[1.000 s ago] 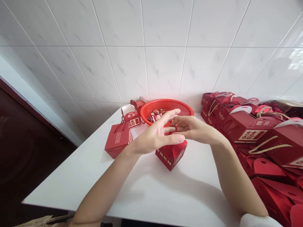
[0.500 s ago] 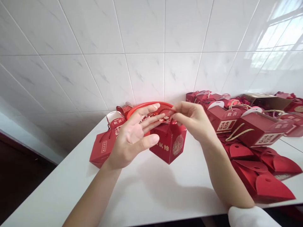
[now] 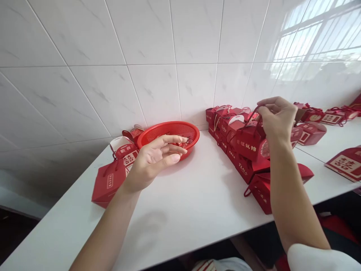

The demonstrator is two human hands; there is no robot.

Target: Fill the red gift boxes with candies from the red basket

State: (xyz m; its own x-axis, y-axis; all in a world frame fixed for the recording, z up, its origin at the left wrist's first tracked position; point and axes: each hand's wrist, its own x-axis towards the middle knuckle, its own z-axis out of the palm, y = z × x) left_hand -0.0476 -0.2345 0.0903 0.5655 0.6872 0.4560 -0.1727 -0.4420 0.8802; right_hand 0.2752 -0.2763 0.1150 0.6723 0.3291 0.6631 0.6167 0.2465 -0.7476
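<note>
Pinching the cord handles (image 3: 253, 114), the right hand (image 3: 278, 116) holds up a red gift box (image 3: 248, 145) hanging just beneath it, while the open left hand (image 3: 153, 162) curves its fingers (image 3: 172, 148) over a red plastic basket (image 3: 169, 130) of wrapped sweets (image 3: 189, 140).

On the table (image 3: 180, 214), a plastic basket (image 3: 158, 132) of wrapped sweets (image 3: 189, 140), a gift bag (image 3: 109, 183) left, gift boxes (image 3: 227, 130) right

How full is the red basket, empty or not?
Partly filled, not empty: wrapped sweets lie low in the red mesh basket, well below the rim, just under the left hand.
</note>
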